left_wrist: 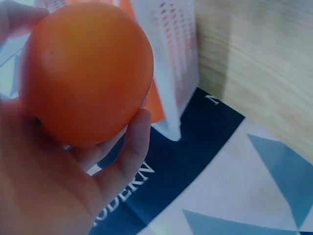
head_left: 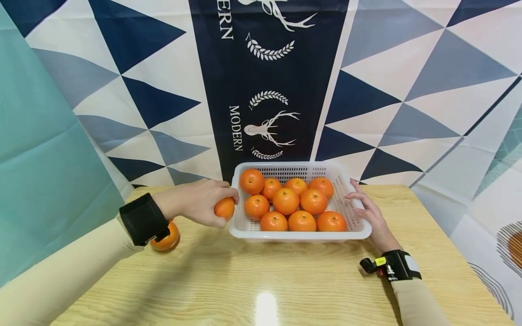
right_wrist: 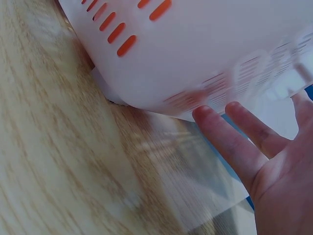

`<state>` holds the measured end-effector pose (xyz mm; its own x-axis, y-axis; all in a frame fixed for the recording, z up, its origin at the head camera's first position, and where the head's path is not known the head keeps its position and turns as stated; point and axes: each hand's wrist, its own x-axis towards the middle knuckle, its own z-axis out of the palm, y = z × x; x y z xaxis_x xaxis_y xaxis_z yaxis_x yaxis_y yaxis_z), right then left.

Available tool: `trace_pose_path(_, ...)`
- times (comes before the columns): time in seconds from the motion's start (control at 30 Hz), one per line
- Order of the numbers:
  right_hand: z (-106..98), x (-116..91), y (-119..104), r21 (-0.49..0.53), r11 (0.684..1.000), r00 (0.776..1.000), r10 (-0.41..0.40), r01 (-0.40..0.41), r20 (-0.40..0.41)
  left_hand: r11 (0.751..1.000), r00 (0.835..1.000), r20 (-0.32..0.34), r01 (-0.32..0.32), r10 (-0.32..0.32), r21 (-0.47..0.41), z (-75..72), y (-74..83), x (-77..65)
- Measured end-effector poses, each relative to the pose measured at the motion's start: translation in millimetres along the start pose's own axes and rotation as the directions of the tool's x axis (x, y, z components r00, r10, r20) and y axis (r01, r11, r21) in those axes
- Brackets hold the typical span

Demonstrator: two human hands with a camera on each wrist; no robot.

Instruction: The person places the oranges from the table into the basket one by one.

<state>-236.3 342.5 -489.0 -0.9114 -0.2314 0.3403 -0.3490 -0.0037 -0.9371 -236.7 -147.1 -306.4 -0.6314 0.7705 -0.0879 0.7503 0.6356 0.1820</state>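
Note:
My left hand [head_left: 201, 201] grips an orange [head_left: 224, 208] just outside the left wall of the white plastic basket [head_left: 302, 235]. In the left wrist view the fingers wrap round this orange [left_wrist: 88, 73], and the basket's wall [left_wrist: 168, 63] stands behind it. At the opposite end my right hand [head_left: 373, 219] holds the basket by its right side, with digits over the rim. Two fairly straight fingers [right_wrist: 230, 139] touch the slotted outer wall in the right wrist view. Several oranges [head_left: 286, 201] lie inside the basket, one or two resting on others.
Another orange [head_left: 167, 237] lies on the wooden table [head_left: 228, 285], partly hidden behind my left wrist strap. Directly behind the basket hangs a patterned cloth [head_left: 269, 90]. A teal cloth [head_left: 49, 158] hangs at the left.

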Motion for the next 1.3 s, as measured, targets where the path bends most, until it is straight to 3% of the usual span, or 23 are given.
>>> trace_pose_path(0.37,0,0,0,-0.011,1.000,1.000,0.018,-0.018,-0.008,0.998,0.997,0.069,-0.029,0.025,0.060,-8.8,17.7,38.0)
trace_pose_path(0.57,0,-1,1,0.002,1.000,1.000,0.009,-0.009,-0.009,0.997,0.998,0.053,-0.045,0.042,0.060,-6.9,20.9,56.7)
trace_pose_path(0.77,-1,1,1,-0.013,1.000,1.000,0.001,-0.001,-0.005,0.997,0.998,0.045,-0.051,0.049,0.057,-5.4,21.0,66.0)
trace_pose_path(1.3,-1,1,0,-0.018,1.000,1.000,0.003,-0.003,-0.015,0.998,0.991,0.133,-0.015,0.007,0.059,31.1,18.9,88.8)
